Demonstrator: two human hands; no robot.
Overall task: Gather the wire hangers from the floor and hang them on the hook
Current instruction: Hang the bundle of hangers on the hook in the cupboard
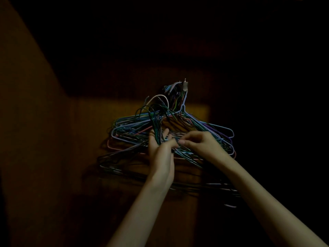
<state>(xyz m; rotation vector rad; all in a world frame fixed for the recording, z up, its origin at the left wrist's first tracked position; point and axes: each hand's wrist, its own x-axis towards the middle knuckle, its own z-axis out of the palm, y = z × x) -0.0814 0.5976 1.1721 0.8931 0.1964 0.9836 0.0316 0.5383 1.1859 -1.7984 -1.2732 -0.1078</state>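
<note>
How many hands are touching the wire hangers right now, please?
2: the left hand grips hanger necks in the bundle's middle; the right hand pinches wires just beside it. The hangers hang from the hook.

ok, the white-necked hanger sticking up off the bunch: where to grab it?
Judging by its pose, take the white hanger at its curved neck, coming from the left and above. That loop stands clear of the bundle, while its lower wires are buried in the tangle where both hands are working.
</note>
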